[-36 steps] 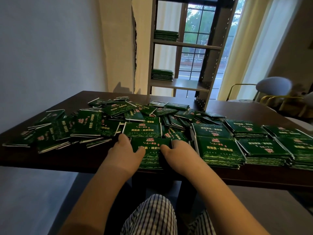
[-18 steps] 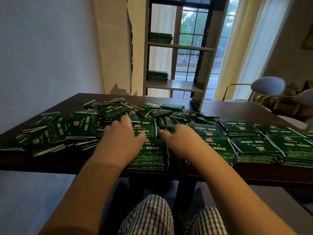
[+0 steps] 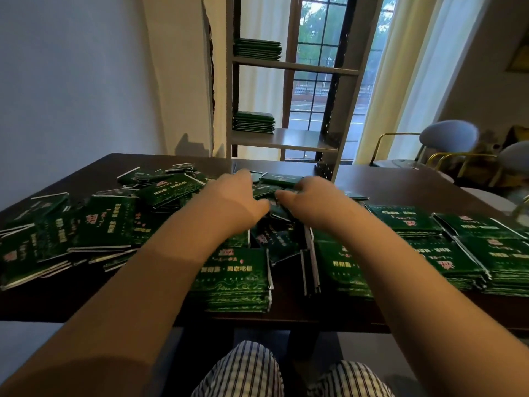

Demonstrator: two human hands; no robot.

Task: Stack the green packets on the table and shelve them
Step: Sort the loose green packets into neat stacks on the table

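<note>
Left grip (image 3: 232,196), right grip (image 3: 312,196) over loose packets (image 3: 171,191).

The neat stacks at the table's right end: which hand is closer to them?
Right. The right hand is just left of the stacks, among loose packets; the left hand is farther left.

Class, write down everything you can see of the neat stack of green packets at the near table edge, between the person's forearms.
The stack of green packets holds several flat packets, edges roughly squared. The top one is glossy dark green with pale lettering, a red mark and wavy ornament; a pale sealed edge shows at right. It lies flat at the near edge of the dark table. Neither the left hand nor the right hand touches it; both reach past it.
</note>
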